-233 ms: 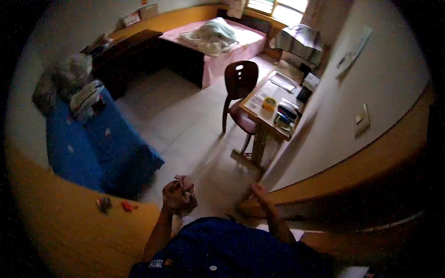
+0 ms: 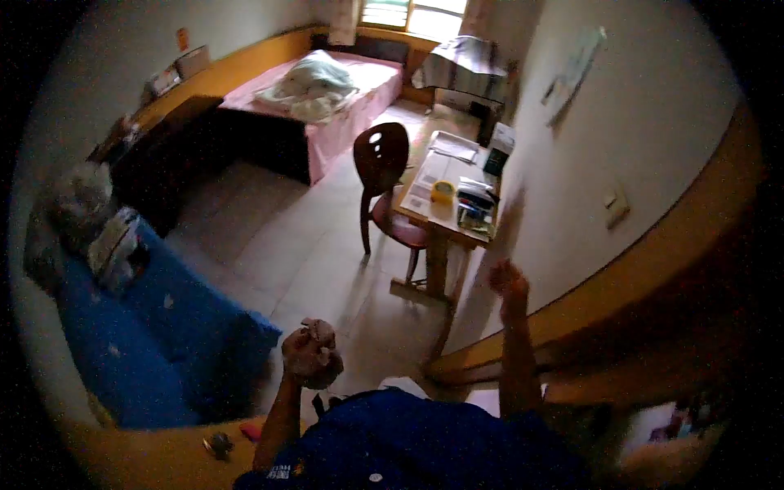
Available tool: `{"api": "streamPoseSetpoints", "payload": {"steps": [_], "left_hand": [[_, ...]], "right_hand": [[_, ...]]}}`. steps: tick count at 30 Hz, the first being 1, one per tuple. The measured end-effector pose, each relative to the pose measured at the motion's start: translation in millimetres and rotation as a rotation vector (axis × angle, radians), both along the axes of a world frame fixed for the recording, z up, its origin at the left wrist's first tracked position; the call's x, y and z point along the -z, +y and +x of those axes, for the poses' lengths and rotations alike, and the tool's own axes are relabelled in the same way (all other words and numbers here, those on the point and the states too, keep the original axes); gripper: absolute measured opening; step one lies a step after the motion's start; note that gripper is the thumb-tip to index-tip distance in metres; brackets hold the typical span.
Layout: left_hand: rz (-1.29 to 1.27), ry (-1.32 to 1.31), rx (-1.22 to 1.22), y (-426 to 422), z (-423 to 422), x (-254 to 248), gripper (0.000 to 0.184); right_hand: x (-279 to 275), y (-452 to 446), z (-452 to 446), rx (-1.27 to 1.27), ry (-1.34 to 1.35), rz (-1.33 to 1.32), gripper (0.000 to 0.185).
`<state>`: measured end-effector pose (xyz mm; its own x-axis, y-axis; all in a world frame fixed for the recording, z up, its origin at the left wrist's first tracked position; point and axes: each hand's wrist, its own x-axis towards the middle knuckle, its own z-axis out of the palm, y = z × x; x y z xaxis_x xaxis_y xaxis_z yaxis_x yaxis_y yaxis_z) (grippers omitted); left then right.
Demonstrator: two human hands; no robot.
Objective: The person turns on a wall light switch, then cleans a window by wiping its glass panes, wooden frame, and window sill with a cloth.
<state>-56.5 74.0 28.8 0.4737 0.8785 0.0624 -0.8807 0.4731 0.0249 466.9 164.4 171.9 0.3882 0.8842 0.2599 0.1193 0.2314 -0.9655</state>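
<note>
Bundle (image 2: 322, 333), crumpled, in clasping grip of left hand (image 2: 299, 353), lower centre-left; right hand (image 2: 510, 286) near wall (image 2: 563, 180), right of centre, grip too blurred to tell.

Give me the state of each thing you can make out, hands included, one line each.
Left hand: closed around a wad
Wad: crumpled, held; material unclear
Right hand: raised, blurred; grip unclear
Chair: upright, beside the desk
Desk: papers and other things on top
Blanket: heaped on the bed
Blue cover: spread out
Window: bright; open or shut unclear
Light switch: setting unclear
</note>
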Motion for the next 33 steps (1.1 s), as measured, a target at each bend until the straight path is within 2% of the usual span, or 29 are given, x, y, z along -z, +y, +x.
{"api": "streamPoseSetpoints", "payload": {"steps": [1, 2, 4, 6, 7, 10, 11, 13, 14, 16, 19, 20, 22, 23, 25, 26, 27, 28, 29, 30, 32, 33], "left_hand": [[0.019, -0.071, 0.050, 5.7, -0.9, -8.5, 0.058], [0.052, -0.139, 0.112, 23.2, -3.7, -17.9, 0.056], [0.098, -0.250, 0.251, 65.3, -20.2, -31.9, 0.052], [-0.488, -0.361, 0.161, 102.6, -56.0, 27.0, 0.051], [-0.337, -0.104, 0.171, 118.8, -73.1, 60.2, 0.053], [0.065, 0.692, 0.044, 122.2, -35.5, -59.0, 0.053], [-0.012, 0.614, 0.060, 132.0, -51.4, -38.4, 0.047], [-0.094, 0.553, 0.092, 149.4, -53.8, -48.1, 0.042], [0.030, 0.226, 0.129, 152.9, -37.8, -76.9, 0.047], [0.159, -0.095, 0.170, 181.3, -27.5, -92.9, 0.053], [0.171, -0.067, 0.086, 213.5, -29.1, -97.7, 0.043], [0.044, 0.120, 0.079, 213.4, -22.7, -114.8, 0.040], [-0.084, 0.306, 0.058, 224.0, -24.6, -113.8, 0.037], [0.263, 0.965, -0.025, 238.8, -30.5, -88.0, 0.037], [0.201, 0.691, 0.087, 270.4, -39.4, -60.9, 0.035], [0.162, 0.564, 0.149, 283.4, -30.8, -76.2, 0.034], [0.407, 1.084, -0.012, 281.4, -25.1, -90.4, 0.031], [0.584, 1.293, -0.115, 287.1, -11.9, -107.2, 0.030], [0.740, 1.513, -0.238, 292.8, 1.2, -123.8, 0.030], [0.204, 1.263, -0.112, 296.0, 9.7, -143.7, 0.029], [0.142, 1.056, -0.091, 314.7, -9.0, -102.3, 0.026], [0.303, 1.268, -0.084, 327.0, -14.8, -97.5, 0.022]], "right_hand": [[-32.1, 9.9, 8.9, 0.068, -0.020, 0.008, 0.043], [-101.2, 3.4, -13.3, 0.138, 0.175, -0.009, 0.044], [-142.3, 24.3, -17.2, 0.305, 0.240, 0.079, 0.047], [-161.1, 49.1, -6.7, 0.480, 0.268, 0.196, 0.053], [-168.1, 54.6, 3.1, 0.515, 0.267, 0.201, 0.053], [-183.1, 66.4, 14.5, 0.613, 0.318, 0.258, 0.059], [-187.2, 69.2, 16.5, 0.686, 0.302, 0.273, 0.060], [-191.5, 79.1, 29.7, 0.794, 0.326, 0.294, 0.061], [-193.6, 81.0, 34.4, 0.811, 0.330, 0.292, 0.061], [-197.3, 94.3, 42.5, 0.957, 0.221, 0.284, 0.061], [-194.0, 99.3, 55.5, 0.997, 0.242, 0.308, 0.060], [-192.5, 101.3, 57.9, 0.990, 0.248, 0.303, 0.060], [-188.6, 106.5, 63.3, 1.051, 0.244, 0.376, 0.060], [-183.2, 106.9, 69.6, 1.044, 0.250, 0.380, 0.060], [-170.3, 109.3, 80.0, 1.090, 0.098, 0.411, 0.061], [-171.7, 111.2, 78.3, 1.078, 0.107, 0.413, 0.061], [-175.8, 110.5, 76.8, 1.121, 0.157, 0.398, 0.060], [-181.0, 113.0, 71.4, 1.162, 0.208, 0.384, 0.059], [-183.8, 113.0, 63.8, 1.193, 0.126, 0.368, 0.061], [-183.9, 113.1, 57.9, 1.223, 0.042, 0.355, 0.062], [-176.1, 110.1, 60.7, 1.216, 0.078, 0.354, 0.061], [-176.4, 110.1, 52.7, 1.220, 0.092, 0.323, 0.059]]}}
